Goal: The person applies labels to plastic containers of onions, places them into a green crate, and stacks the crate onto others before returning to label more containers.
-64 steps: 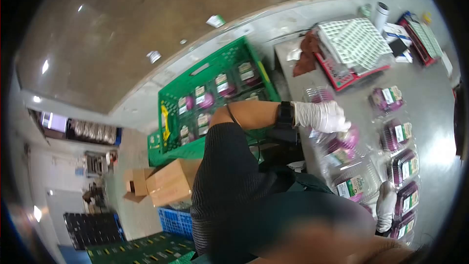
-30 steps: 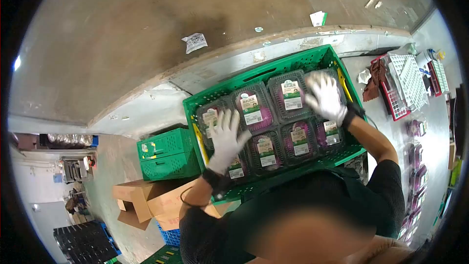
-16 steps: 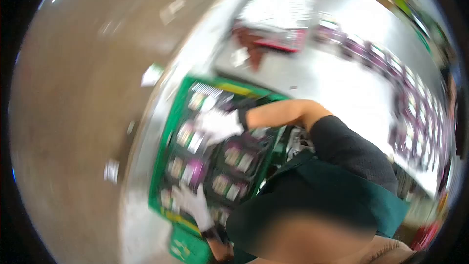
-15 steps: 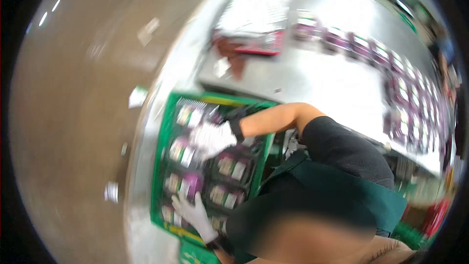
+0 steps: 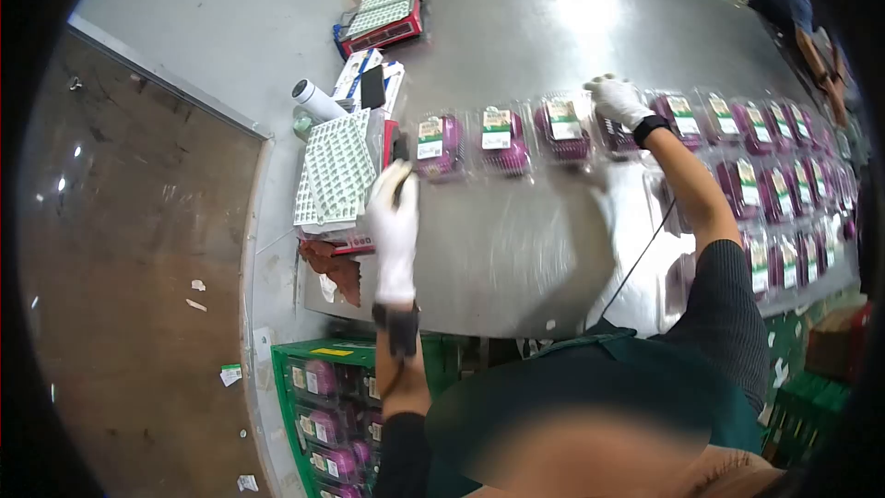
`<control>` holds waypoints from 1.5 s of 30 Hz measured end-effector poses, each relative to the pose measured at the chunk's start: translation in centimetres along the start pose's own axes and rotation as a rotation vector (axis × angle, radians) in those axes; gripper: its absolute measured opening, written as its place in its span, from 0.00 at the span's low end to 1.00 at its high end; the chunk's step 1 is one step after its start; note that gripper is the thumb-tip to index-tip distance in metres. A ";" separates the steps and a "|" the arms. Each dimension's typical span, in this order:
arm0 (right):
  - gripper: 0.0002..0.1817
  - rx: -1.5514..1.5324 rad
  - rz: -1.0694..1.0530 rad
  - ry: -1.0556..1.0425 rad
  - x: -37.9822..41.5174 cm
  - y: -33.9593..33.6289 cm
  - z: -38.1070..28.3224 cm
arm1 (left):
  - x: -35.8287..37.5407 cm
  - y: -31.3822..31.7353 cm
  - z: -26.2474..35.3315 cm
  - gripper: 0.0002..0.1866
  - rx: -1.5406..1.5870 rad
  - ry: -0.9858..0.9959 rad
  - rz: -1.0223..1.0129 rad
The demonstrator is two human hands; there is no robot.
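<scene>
My right hand (image 5: 619, 103), in a white glove with a dark wristband, lies over the far side of a clear plastic clamshell pack (image 5: 616, 136); its fingers are stretched out to the left. Purple produce and a white-green label show in the packs beside it, such as one clamshell pack (image 5: 564, 124) to its left. My left hand (image 5: 395, 198), also white-gloved, is beside the stack of pale label sheets (image 5: 339, 171). Its fingers are bent together around something dark, which I cannot make out.
Clamshell packs (image 5: 779, 189) stand in several rows on the steel table (image 5: 479, 267). A white bottle (image 5: 316, 100), a black phone (image 5: 372, 88) and a second label-sheet stack (image 5: 383, 9) are at the left. Below is a green crate (image 5: 286, 397) of packs. Another person (image 5: 811, 46) is at the far right.
Both hands have left the green crate and are now over the table, the left by the label sheets, the right at the row of packs. My view has swung toward the table.
</scene>
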State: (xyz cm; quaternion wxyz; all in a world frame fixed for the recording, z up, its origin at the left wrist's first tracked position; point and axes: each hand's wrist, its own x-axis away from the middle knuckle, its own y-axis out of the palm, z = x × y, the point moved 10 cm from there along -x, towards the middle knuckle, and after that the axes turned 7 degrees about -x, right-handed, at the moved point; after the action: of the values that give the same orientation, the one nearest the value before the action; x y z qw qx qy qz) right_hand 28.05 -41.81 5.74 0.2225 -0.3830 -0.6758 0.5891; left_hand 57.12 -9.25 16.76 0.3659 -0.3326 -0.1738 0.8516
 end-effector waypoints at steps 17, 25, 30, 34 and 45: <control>0.15 -0.371 -0.499 -0.033 -7.0 9.0 3.8 | -14.8 31.6 -12.8 0.12 -0.705 0.438 -1.278; 0.12 -0.285 -0.292 -0.202 -3.1 2.4 -2.1 | -6.0 16.4 0.1 0.09 -0.800 0.904 -0.607; 0.03 -0.159 -0.180 -0.350 2.9 -0.8 -6.4 | -1.6 1.1 4.5 0.05 -0.860 0.706 -0.162; 0.03 -0.049 -0.053 -0.646 6.3 -1.4 -12.1 | 4.1 -16.6 5.6 0.06 -0.765 0.251 0.126; 0.05 -0.630 -0.157 -1.239 21.3 -12.7 -51.1 | 35.5 -39.3 4.7 0.05 -1.519 -0.167 -0.034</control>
State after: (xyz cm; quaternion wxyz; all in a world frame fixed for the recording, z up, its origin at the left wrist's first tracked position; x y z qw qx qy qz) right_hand 50.31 6.59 25.36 -0.2838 0.0272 -0.8425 0.4571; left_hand 55.66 43.15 25.79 0.0355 -0.4249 -0.7438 0.5148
